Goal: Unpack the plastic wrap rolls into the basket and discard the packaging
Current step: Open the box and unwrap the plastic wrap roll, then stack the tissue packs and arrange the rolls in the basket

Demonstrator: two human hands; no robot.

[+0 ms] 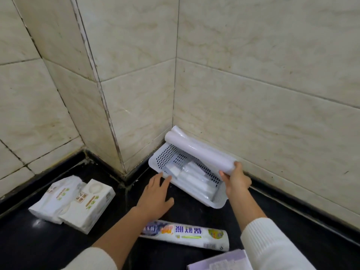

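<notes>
Black counter [48, 240] against marbled tiles [272, 84]

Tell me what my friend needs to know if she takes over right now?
Right hand: gripping the near end of a white roll lying across the basket, beside a second roll.
Left hand: open, empty, fingertips at the basket's near rim.
Done: small packets already sit in the basket.
Left: settle the rolls inside; unpack the printed roll on the black counter; discard the packaging. The tissue packs aren't part of it.
</notes>
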